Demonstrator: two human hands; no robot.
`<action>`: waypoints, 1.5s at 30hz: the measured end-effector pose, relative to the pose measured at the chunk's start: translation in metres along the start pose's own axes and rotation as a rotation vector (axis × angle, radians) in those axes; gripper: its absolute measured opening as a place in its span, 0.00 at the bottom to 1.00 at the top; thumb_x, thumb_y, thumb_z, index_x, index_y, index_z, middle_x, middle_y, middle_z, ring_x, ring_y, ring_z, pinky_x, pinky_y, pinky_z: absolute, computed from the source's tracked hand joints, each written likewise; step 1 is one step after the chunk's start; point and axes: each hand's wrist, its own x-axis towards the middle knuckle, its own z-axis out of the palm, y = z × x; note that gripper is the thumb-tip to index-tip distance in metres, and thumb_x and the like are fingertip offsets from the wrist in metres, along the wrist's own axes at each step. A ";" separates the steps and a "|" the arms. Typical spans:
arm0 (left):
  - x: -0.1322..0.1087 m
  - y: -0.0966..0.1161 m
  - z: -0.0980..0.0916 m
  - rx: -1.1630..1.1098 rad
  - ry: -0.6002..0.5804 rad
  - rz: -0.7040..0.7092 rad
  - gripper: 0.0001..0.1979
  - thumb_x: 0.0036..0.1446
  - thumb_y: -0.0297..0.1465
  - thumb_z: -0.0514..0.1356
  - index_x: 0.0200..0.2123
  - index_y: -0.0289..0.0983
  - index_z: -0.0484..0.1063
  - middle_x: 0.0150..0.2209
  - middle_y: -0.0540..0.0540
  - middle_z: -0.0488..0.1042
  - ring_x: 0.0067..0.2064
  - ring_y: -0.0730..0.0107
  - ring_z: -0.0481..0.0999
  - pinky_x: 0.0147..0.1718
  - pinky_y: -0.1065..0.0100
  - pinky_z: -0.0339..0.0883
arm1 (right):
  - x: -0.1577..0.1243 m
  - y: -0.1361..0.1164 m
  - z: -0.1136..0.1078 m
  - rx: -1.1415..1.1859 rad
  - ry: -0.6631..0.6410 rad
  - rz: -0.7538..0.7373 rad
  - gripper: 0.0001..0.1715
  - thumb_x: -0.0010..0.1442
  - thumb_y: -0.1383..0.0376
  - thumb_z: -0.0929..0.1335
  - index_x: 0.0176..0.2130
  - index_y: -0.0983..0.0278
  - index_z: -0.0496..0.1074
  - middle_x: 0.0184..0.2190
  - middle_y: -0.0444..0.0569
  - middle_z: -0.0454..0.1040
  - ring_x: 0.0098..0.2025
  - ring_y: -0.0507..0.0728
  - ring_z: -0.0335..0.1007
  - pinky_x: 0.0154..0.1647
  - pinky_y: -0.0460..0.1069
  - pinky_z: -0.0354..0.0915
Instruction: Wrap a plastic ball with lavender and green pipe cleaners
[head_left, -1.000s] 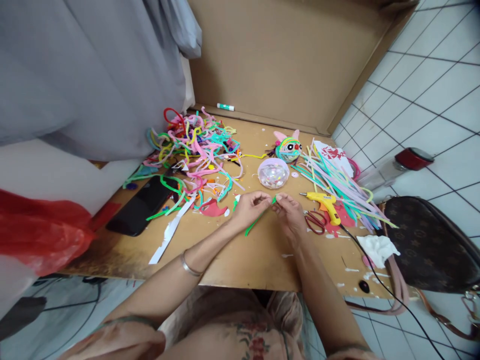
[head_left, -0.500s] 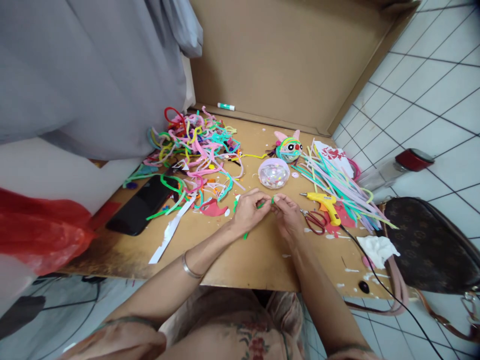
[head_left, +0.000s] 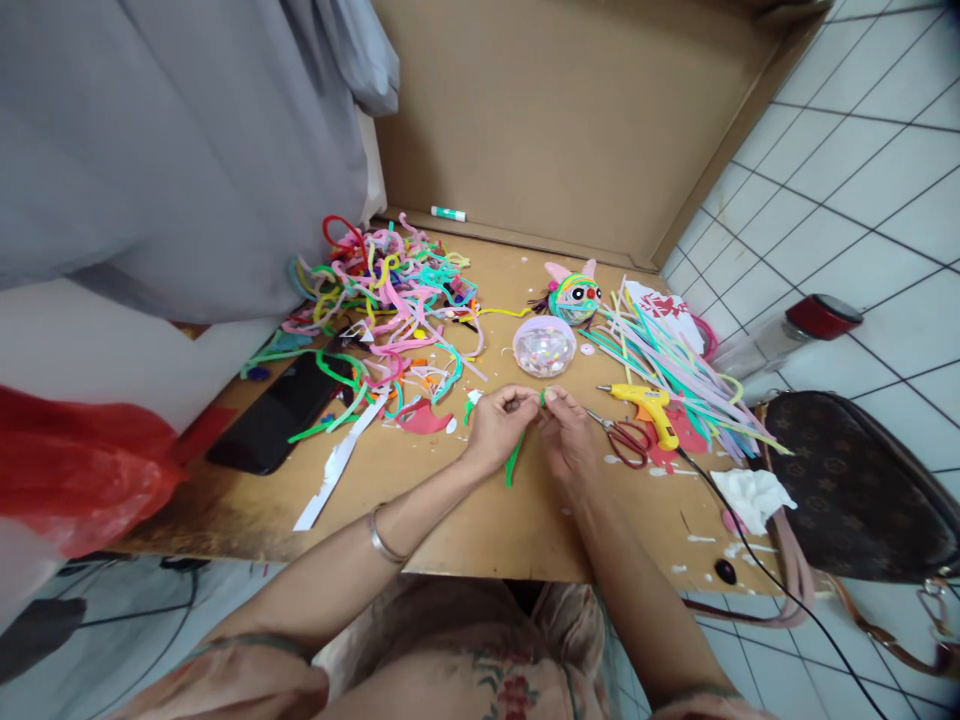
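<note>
My left hand [head_left: 497, 428] and my right hand [head_left: 564, 437] meet over the middle of a wooden table [head_left: 480, 520], fingers pinched together on a green pipe cleaner [head_left: 514, 461]. Its free end hangs down between my wrists toward me. Just beyond my fingers stands a clear round dome [head_left: 544, 346] with coloured bits inside. Red-handled scissors [head_left: 628, 440] and a yellow glue gun [head_left: 649, 408] lie to the right of my right hand.
A tangled heap of coloured pipe cleaners [head_left: 382, 290] fills the table's left back; straight ones [head_left: 675, 365] lie at the right. A small wrapped figure with pink ears [head_left: 573, 294] stands behind the dome. A black phone [head_left: 274, 415], red bag [head_left: 75, 470], brown handbag [head_left: 862, 490] and bottle [head_left: 795, 335] lie around.
Both hands stayed together at the same spot; the green pipe cleaner's loose end has swung from pointing left-down to hanging more straight down between my wrists.
</note>
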 end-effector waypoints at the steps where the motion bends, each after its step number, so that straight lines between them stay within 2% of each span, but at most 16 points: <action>1: 0.000 0.000 0.001 -0.037 -0.005 -0.016 0.08 0.48 0.34 0.64 0.27 0.34 0.75 0.26 0.50 0.76 0.29 0.74 0.71 0.33 0.71 0.66 | 0.000 0.000 0.000 0.007 0.005 0.000 0.16 0.39 0.62 0.79 0.27 0.60 0.72 0.23 0.37 0.73 0.27 0.50 0.67 0.34 0.48 0.65; 6: 0.000 0.001 0.001 -0.132 -0.075 -0.056 0.14 0.48 0.40 0.65 0.26 0.34 0.72 0.22 0.53 0.71 0.26 0.78 0.66 0.28 0.73 0.61 | -0.001 -0.001 0.000 0.018 -0.017 0.028 0.17 0.40 0.61 0.79 0.27 0.60 0.71 0.21 0.37 0.73 0.24 0.51 0.67 0.32 0.49 0.67; 11: 0.001 0.003 0.000 -0.096 -0.171 -0.081 0.18 0.45 0.44 0.66 0.24 0.34 0.70 0.19 0.55 0.66 0.22 0.80 0.60 0.23 0.74 0.53 | -0.002 -0.001 0.002 0.025 -0.037 0.021 0.17 0.41 0.62 0.78 0.27 0.60 0.69 0.20 0.37 0.73 0.23 0.51 0.68 0.33 0.50 0.69; 15: 0.001 0.003 0.001 -0.105 -0.156 -0.078 0.19 0.44 0.45 0.67 0.23 0.35 0.69 0.18 0.55 0.64 0.22 0.80 0.58 0.23 0.74 0.51 | -0.001 0.000 0.000 0.028 -0.024 0.020 0.16 0.42 0.62 0.78 0.27 0.61 0.69 0.21 0.37 0.73 0.24 0.51 0.69 0.32 0.49 0.69; 19: -0.002 0.002 0.003 -0.174 -0.144 -0.097 0.20 0.43 0.46 0.68 0.24 0.34 0.70 0.18 0.55 0.64 0.23 0.80 0.59 0.24 0.74 0.52 | -0.001 0.000 -0.001 0.030 -0.033 0.011 0.15 0.42 0.62 0.78 0.27 0.61 0.71 0.20 0.38 0.73 0.23 0.51 0.67 0.26 0.46 0.65; 27: -0.005 -0.001 0.006 -0.303 -0.125 -0.125 0.18 0.43 0.42 0.70 0.26 0.34 0.72 0.21 0.54 0.67 0.24 0.79 0.63 0.27 0.73 0.57 | -0.002 0.001 0.000 0.024 -0.034 -0.007 0.13 0.45 0.63 0.76 0.27 0.61 0.70 0.19 0.38 0.71 0.19 0.49 0.62 0.21 0.45 0.60; 33: -0.002 -0.001 0.004 -0.318 -0.162 -0.153 0.20 0.45 0.45 0.68 0.23 0.34 0.70 0.22 0.52 0.68 0.24 0.79 0.66 0.26 0.74 0.59 | -0.002 0.000 -0.002 0.020 -0.068 0.040 0.16 0.45 0.60 0.77 0.28 0.61 0.68 0.19 0.37 0.72 0.19 0.49 0.64 0.21 0.45 0.61; 36: 0.000 -0.001 0.003 -0.342 -0.141 -0.197 0.23 0.42 0.48 0.70 0.22 0.34 0.69 0.21 0.53 0.68 0.23 0.80 0.65 0.24 0.75 0.58 | -0.002 0.000 -0.002 0.006 -0.087 0.055 0.16 0.46 0.60 0.77 0.28 0.61 0.68 0.18 0.37 0.71 0.19 0.49 0.64 0.22 0.45 0.62; 40: 0.002 -0.001 0.003 -0.327 -0.137 -0.216 0.22 0.39 0.46 0.71 0.21 0.34 0.69 0.19 0.53 0.67 0.22 0.81 0.63 0.22 0.75 0.55 | -0.002 0.002 -0.001 0.002 -0.074 0.051 0.14 0.46 0.62 0.77 0.28 0.61 0.69 0.19 0.38 0.72 0.20 0.49 0.65 0.22 0.45 0.62; 45: 0.003 0.000 0.002 -0.329 -0.115 -0.189 0.20 0.40 0.44 0.70 0.22 0.34 0.71 0.19 0.54 0.67 0.22 0.81 0.63 0.23 0.75 0.56 | -0.003 0.002 0.000 0.009 -0.077 0.044 0.13 0.45 0.63 0.77 0.27 0.61 0.71 0.20 0.39 0.74 0.21 0.49 0.66 0.22 0.45 0.63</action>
